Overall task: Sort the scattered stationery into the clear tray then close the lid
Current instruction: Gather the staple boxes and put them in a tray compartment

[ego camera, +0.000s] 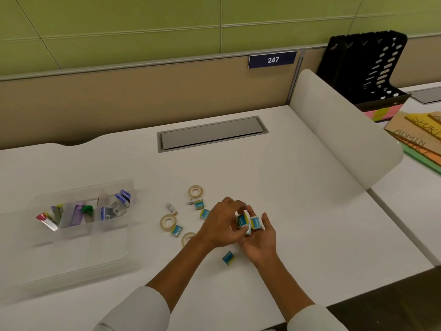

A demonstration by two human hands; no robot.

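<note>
A clear tray (71, 237) lies at the left of the white desk, its back compartments holding highlighters, clips and small boxes. Its open lid (71, 263) lies flat in front of it. Scattered mid-desk are three tape rolls (195, 191), two batteries (171, 208) and several small blue erasers (176, 230). One eraser (228, 257) lies alone near my wrists. My right hand (260, 237) is cupped palm-up, holding a few blue erasers (254, 222). My left hand (220, 224) pinches one eraser (241, 220) at the right palm.
A grey cable hatch (212, 133) sits in the desk behind the items. A white curved divider (343, 130) stands at the right. Beyond it are a black file rack (367, 68) and cardboard signs (420, 132). The desk's front edge runs below my sleeves.
</note>
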